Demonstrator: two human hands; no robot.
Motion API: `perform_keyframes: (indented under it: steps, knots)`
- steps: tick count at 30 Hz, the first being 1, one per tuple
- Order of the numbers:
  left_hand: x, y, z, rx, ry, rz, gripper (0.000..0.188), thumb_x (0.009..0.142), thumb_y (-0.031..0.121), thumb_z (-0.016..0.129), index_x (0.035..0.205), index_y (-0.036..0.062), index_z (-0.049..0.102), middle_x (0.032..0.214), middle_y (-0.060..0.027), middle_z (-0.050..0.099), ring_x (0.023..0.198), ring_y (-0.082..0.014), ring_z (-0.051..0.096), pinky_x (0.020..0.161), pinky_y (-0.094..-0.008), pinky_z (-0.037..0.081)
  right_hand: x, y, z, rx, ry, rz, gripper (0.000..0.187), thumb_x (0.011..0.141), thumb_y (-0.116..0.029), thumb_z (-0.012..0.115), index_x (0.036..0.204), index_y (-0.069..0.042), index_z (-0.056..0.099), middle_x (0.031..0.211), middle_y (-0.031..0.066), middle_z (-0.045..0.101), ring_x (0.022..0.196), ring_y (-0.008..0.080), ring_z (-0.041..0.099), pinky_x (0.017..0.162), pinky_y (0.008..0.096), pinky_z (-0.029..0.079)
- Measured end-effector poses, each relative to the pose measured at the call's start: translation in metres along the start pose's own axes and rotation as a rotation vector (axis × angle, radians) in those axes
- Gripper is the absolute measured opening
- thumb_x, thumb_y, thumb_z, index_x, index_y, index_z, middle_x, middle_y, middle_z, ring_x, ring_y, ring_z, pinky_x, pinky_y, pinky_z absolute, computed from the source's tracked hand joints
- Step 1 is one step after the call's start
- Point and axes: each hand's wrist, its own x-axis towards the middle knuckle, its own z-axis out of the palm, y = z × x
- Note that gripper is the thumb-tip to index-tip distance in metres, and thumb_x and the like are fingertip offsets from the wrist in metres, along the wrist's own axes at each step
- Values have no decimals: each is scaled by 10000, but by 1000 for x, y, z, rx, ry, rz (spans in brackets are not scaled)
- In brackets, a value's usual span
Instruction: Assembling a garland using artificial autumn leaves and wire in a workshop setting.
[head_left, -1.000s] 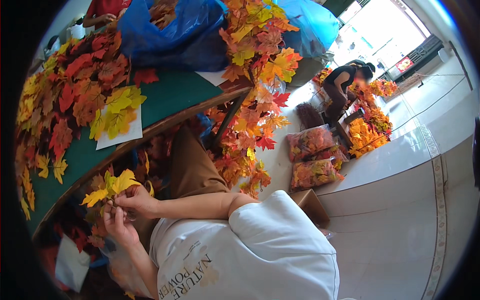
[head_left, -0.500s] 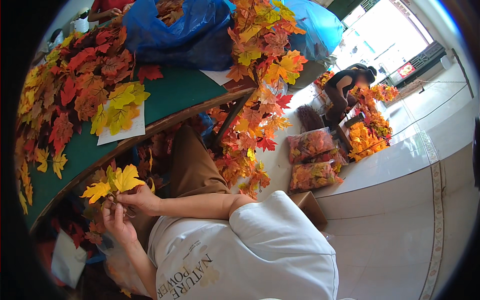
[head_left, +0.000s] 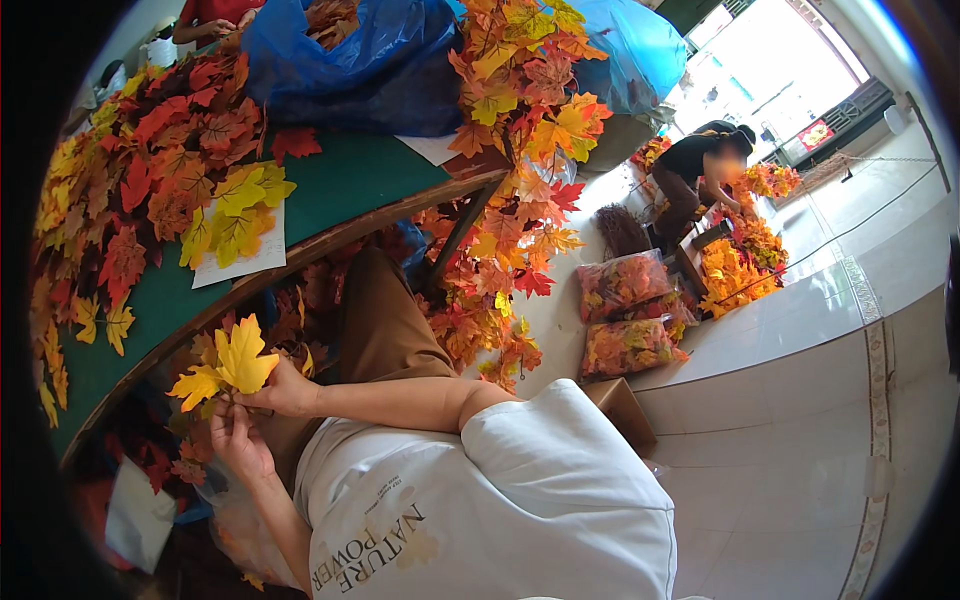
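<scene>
My right hand (head_left: 285, 388) is closed around the base of some yellow artificial maple leaves (head_left: 243, 358), which fan out past its fingers. Just below it, my left hand (head_left: 242, 445) pinches at the stems under the leaves, its thumb and fingertips together. The two hands almost touch, in front of the green table's edge. The stem ends are small and partly hidden by the fingers.
A green-topped table (head_left: 345, 185) carries heaped red, orange and yellow leaves (head_left: 180, 170), a white paper (head_left: 240, 255) and a blue plastic bag (head_left: 370, 70). Bagged leaves (head_left: 625, 285) lie on the floor. A person (head_left: 690, 170) bends over more leaves; another person's hands (head_left: 225, 25) show beyond the table.
The upper yellow leaf has turned to face the camera more broadly, and my right hand has shifted slightly. The left hand stays at the stems. The far person has leaned and reached right.
</scene>
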Motion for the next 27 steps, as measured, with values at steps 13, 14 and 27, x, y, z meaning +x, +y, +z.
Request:
perform_keyframes:
  steps: [13,14,27]
  knots:
    - [4,17,26,-223,236,179,233,784,-18,644,1008,22,594,767,-8,597,675,-97,573,620,-211,463,0,-3,1,-464,-250,-71,230,855,-102,588,1062,-6,612,905,74,660,771,89,592,684,246,486]
    - [3,21,26,-243,258,179,229,792,-16,637,1012,26,589,768,-14,601,680,-106,582,626,-218,474,2,1,1,-410,-269,-89,216,855,-98,591,1047,-5,619,897,76,658,766,92,592,684,245,484]
    - [-4,27,40,-403,-109,-216,188,877,113,573,1053,48,558,849,9,567,751,-75,520,648,-214,405,9,-25,7,-854,-69,-702,297,695,28,647,976,-67,666,834,67,655,738,233,591,693,318,477]
